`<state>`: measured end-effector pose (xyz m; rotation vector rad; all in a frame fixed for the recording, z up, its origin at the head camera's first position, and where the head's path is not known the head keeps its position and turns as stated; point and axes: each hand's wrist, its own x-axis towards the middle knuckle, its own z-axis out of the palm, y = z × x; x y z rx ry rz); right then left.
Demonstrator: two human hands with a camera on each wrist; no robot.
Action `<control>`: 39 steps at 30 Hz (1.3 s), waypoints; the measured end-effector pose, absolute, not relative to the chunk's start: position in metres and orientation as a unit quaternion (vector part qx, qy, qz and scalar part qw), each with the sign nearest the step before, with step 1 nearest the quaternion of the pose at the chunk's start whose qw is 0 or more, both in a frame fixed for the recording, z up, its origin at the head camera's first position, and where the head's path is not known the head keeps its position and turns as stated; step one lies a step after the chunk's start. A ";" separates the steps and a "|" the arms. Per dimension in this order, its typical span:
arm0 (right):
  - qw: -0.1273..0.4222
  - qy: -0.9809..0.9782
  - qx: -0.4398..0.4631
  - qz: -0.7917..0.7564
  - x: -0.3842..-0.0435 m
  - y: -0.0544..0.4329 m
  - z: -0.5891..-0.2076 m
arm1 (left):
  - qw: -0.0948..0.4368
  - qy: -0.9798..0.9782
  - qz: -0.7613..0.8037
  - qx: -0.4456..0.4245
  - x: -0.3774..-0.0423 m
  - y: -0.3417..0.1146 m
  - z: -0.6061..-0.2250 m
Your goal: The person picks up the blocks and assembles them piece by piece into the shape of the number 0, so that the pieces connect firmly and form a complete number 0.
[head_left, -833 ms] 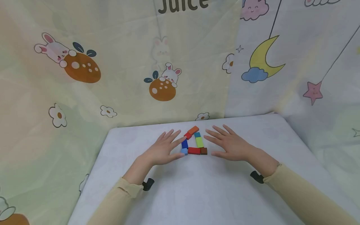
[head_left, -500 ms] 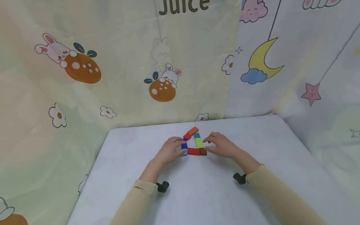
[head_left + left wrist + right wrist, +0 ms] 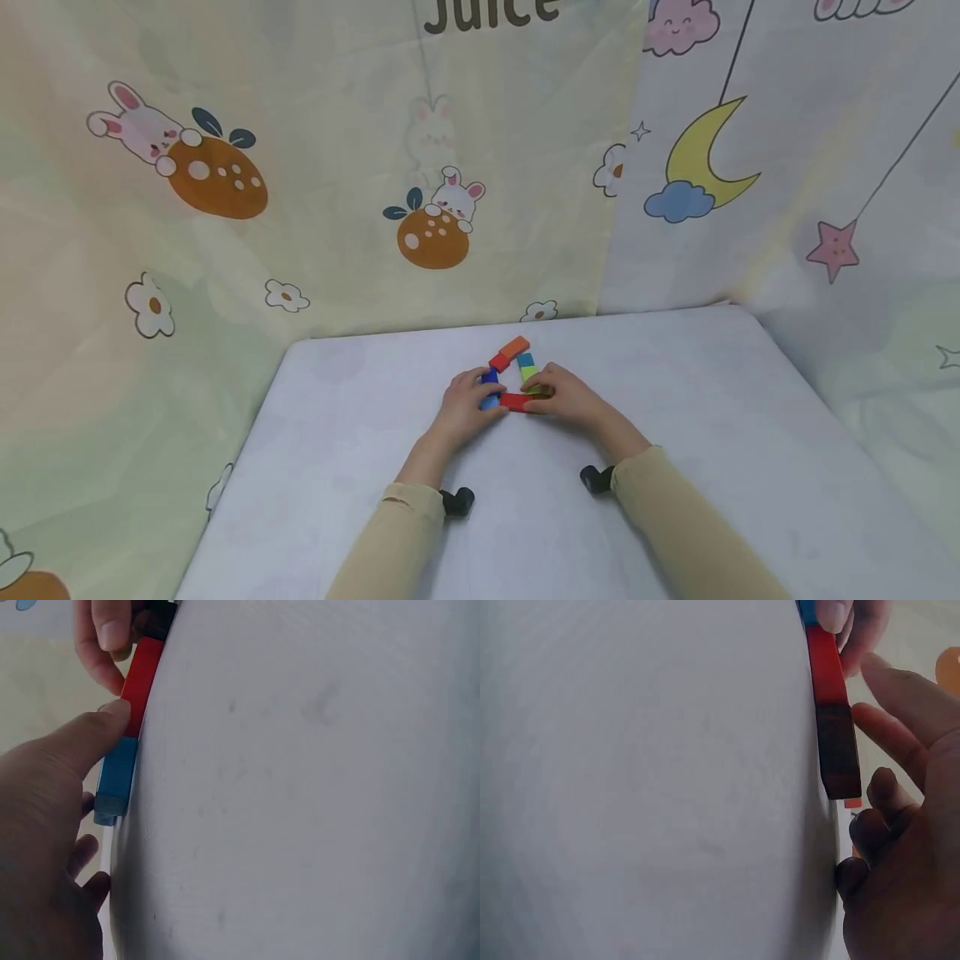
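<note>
Small coloured blocks form a loop on the white table. Along its front lie a light blue block (image 3: 490, 402), a long red block (image 3: 514, 402) and a brown block (image 3: 838, 750), end to end. My left hand (image 3: 461, 407) reaches around the light blue corner; its thumb presses the red block's left end, with the index finger curved behind. My right hand (image 3: 566, 396) arches over the brown block, mostly hiding it in the head view. Its thumb tip stands just above the row in the right wrist view. A dark blue block (image 3: 490, 377) lies beside my left fingers, a lime green block (image 3: 527, 372) by my right.
At the loop's back are a small red block (image 3: 499, 362), an orange block (image 3: 514, 347) and a teal block (image 3: 525, 360). Behind the table (image 3: 360, 517) hangs a printed cloth (image 3: 330, 167). Each wrist carries a black camera mount.
Both hands came inward from beside the loop, their spread fingers curving as they closed in on the front row. The left thumb now meets the red block. The blocks look nearly unmoved.
</note>
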<state>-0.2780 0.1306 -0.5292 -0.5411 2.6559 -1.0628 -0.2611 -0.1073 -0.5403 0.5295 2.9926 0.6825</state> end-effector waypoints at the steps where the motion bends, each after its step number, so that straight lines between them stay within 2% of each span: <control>1: 0.110 0.908 -0.185 -0.358 -0.278 0.130 -0.529 | 0.008 0.961 0.218 0.172 -0.261 -0.107 -0.540; 12: 0.084 0.927 -0.188 -0.313 -0.278 0.123 -0.531 | -0.006 0.961 0.222 0.162 -0.257 -0.103 -0.530; 20: 0.094 0.919 -0.187 -0.335 -0.275 0.122 -0.529 | -0.011 0.959 0.224 0.172 -0.256 -0.102 -0.529; 29: 0.090 0.912 -0.220 -0.335 -0.258 0.126 -0.505 | -0.064 0.951 0.207 0.222 -0.242 -0.108 -0.516; 39: 0.130 0.885 -0.279 -0.350 -0.219 0.131 -0.495 | 0.029 0.932 0.264 0.247 -0.203 -0.116 -0.516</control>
